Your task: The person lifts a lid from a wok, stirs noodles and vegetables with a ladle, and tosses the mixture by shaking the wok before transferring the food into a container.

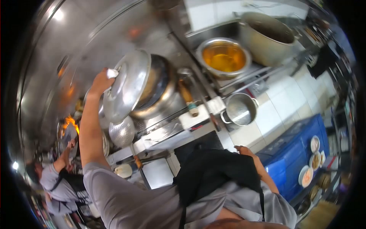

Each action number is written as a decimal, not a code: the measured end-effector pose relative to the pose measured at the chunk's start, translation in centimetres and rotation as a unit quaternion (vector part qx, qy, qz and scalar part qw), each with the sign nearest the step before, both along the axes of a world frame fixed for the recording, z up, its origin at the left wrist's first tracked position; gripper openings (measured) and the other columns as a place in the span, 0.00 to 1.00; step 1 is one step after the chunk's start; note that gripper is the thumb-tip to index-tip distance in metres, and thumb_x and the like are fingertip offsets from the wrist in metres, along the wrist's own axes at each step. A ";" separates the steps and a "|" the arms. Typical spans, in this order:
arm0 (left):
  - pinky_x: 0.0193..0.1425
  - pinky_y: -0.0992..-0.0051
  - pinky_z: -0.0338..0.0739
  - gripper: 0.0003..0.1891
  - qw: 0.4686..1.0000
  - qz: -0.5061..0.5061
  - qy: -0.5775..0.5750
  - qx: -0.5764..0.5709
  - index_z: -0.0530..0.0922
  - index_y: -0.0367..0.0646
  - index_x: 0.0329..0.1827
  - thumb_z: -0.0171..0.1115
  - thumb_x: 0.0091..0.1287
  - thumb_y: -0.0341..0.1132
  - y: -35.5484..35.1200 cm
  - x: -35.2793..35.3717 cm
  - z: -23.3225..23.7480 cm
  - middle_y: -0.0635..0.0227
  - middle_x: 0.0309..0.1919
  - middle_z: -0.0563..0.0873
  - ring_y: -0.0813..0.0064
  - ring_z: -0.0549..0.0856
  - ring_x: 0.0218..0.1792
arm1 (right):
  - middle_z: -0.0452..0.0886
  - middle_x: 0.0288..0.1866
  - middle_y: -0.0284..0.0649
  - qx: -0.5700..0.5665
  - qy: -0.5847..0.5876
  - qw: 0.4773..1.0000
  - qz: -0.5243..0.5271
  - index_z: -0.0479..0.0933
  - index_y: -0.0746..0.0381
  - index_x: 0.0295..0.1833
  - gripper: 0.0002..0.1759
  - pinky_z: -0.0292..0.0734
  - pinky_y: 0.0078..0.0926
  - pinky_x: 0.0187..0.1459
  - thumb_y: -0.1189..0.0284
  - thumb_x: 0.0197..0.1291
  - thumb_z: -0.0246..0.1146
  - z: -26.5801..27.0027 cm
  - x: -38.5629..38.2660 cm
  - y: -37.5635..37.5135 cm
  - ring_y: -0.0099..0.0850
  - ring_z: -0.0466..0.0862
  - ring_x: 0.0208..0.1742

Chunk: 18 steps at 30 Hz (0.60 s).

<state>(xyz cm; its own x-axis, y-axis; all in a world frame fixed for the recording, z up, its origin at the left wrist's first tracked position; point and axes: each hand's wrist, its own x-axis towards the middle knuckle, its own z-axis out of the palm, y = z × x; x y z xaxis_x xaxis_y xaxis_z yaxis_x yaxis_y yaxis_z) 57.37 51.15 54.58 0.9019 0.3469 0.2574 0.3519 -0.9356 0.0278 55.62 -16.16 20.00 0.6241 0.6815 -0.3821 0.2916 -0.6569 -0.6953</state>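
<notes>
My left hand (102, 81) reaches out to the upper left. It is closed on the handle of a large round metal lid (133, 86), with a bit of white cloth (111, 73) at its fingers. Tilted up on edge, the lid stands over the near side of a large metal pot (172, 93) whose dark inner rim shows. Below the lid is a perforated skimmer (122, 131) with a wooden handle. My right hand (245, 150) is low beside my black apron (217, 171), partly hidden, its fingers curled by a small white patch I cannot make out.
A metal bowl of amber liquid (224, 56) and a tall stockpot (267, 38) stand at the back right. A two-handled pot (241, 109) sits lower. Blue chest (282, 160) carries several small dishes. At left, a person (63, 175) works near a flaming wok (69, 131).
</notes>
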 end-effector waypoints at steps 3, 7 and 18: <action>0.55 0.60 0.73 0.27 0.996 -0.069 0.013 -0.055 0.72 0.32 0.54 0.61 0.52 0.38 -7.1 5.6 1.7 0.40 0.44 0.81 0.46 0.80 0.49 | 0.79 0.49 0.58 -0.020 0.024 0.999 -0.044 0.71 0.63 0.60 0.29 0.73 0.44 0.54 0.55 0.59 0.60 0.5 -1.1 -3.7 0.52 0.78 0.53; 0.53 0.59 0.74 0.25 0.986 -0.164 0.025 -0.031 0.73 0.33 0.52 0.61 0.52 0.38 -15.4 14.5 3.2 0.41 0.43 0.82 0.46 0.80 0.48 | 0.78 0.51 0.58 -0.031 0.019 0.993 -0.109 0.71 0.62 0.61 0.30 0.72 0.44 0.55 0.54 0.58 0.60 -0.7 -3.1 -9.8 0.51 0.77 0.55; 0.53 0.61 0.75 0.22 0.938 -0.319 0.057 0.125 0.77 0.40 0.49 0.61 0.51 0.40 -39.5 36.6 9.6 0.51 0.45 0.83 0.53 0.81 0.49 | 0.78 0.54 0.55 -0.080 0.106 0.934 -0.332 0.73 0.62 0.60 0.28 0.70 0.40 0.58 0.56 0.58 0.60 -1.6 -7.1 -17.5 0.48 0.76 0.58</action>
<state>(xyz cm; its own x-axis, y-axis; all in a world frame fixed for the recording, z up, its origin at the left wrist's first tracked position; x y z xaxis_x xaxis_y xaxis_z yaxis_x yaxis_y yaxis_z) 93.95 11.66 64.21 0.9316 -0.3317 0.1488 -0.2951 -0.9290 -0.2232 48.47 -33.65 18.37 0.7878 0.0948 -0.6085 -0.3492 -0.7452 -0.5682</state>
